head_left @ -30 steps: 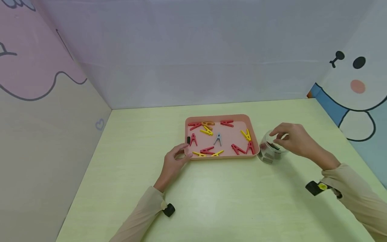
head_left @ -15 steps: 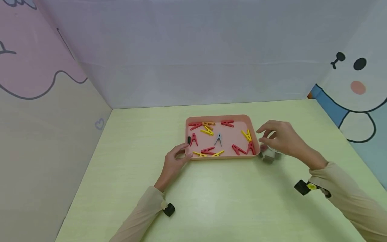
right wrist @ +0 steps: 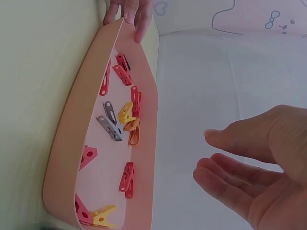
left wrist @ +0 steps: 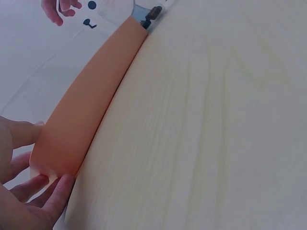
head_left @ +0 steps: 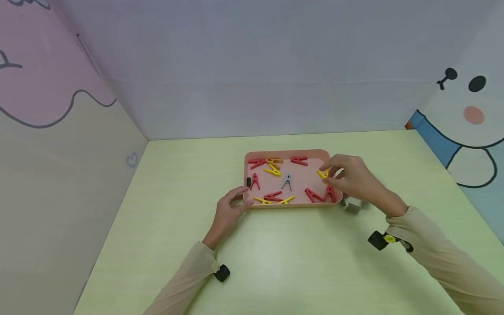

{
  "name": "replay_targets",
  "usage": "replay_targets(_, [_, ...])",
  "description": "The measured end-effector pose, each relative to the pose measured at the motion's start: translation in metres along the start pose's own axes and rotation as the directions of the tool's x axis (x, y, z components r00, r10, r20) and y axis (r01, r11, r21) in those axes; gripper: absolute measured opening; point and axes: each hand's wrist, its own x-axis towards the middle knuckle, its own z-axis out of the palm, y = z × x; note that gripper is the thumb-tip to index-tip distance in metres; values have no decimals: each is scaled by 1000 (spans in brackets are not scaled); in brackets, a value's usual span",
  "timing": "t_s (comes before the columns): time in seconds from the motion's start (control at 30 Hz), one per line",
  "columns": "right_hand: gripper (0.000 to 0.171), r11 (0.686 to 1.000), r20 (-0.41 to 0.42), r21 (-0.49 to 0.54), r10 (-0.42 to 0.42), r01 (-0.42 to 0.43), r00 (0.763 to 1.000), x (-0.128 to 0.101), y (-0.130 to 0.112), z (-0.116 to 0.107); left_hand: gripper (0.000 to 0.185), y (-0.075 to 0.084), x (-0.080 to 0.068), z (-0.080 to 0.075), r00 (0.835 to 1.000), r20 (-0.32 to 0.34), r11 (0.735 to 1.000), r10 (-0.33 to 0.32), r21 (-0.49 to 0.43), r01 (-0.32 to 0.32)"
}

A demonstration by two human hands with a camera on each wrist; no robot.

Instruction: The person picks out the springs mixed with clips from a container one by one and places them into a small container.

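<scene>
A pink rectangular tray (head_left: 301, 154) lies on the table, with several red and yellow clothespins, an orange one and a grey-blue clothespin (head_left: 287, 181) inside. At its left front corner my left hand (head_left: 230, 210) grips the tray, fingers over the end wall, as the right wrist view also shows. My right hand (head_left: 352, 177) hovers over the tray's right end, above a yellow clothespin (head_left: 322, 174). In the right wrist view its thumb and fingers stand apart with nothing between them. Partly hidden below that hand is a clear jar (head_left: 353, 206) holding dark and grey items.
The pale wooden table (head_left: 275, 253) spreads around the tray. A white wall (head_left: 256, 87) stands behind it, and printed panels with cartoon figures close off both sides. A small black item (head_left: 248, 182) sits at the tray's left inner edge.
My right hand has moved left from above the jar to above the tray's right end. The left hand has stayed at the tray's corner.
</scene>
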Motion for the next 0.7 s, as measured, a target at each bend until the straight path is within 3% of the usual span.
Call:
replay_targets(0.17, [21,1000,0,15,9,-9,1000,8,-2,9,42,25,-9,-3,1000,2,1000,6,20,-6])
replay_targets(0.37, [18,998,33,45,37,-38,999,17,-8,18,42,28,-11,-3,1000,-2,1000,1,23,-1])
replay_targets(0.6, [18,998,42,58,26,-29,999,28,-12,29,45,-15,3,1,1000,-8,1000,0,8,0])
replay_targets(0.7, [19,997,45,79,15,-18,999,33,-14,34,45,-15,4,1,1000,-13,1000,11,17,-11])
